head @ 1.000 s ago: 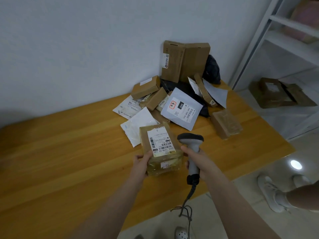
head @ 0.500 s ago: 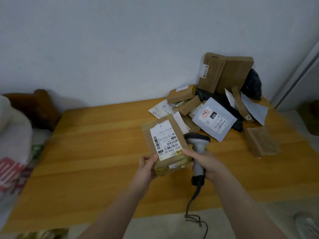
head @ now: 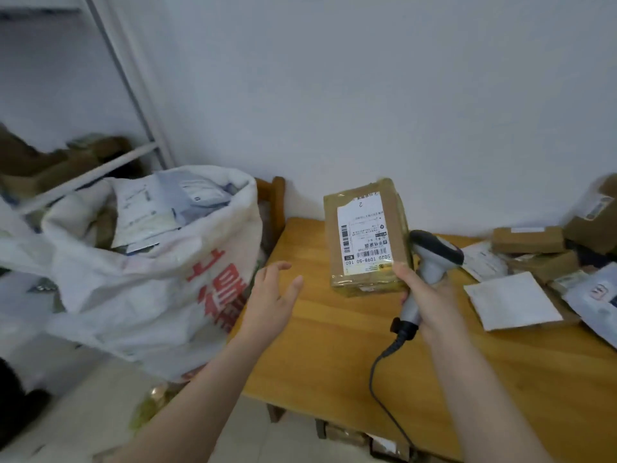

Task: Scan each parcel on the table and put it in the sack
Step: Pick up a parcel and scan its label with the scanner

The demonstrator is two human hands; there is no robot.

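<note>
Left hand (head: 270,302) has let go, fingers spread beside the sack (head: 150,289); right hand (head: 427,295) grips scanner (head: 434,253) and brown, white-labelled taped parcel (head: 365,235).

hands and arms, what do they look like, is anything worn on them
The left hand and the right hand are both bare: no gloves, and no ring, watch or wristband shows. The left forearm and the right forearm are bare too, with no sleeve in view down to the bottom edge of the picture. No markings can be seen on them.
</note>
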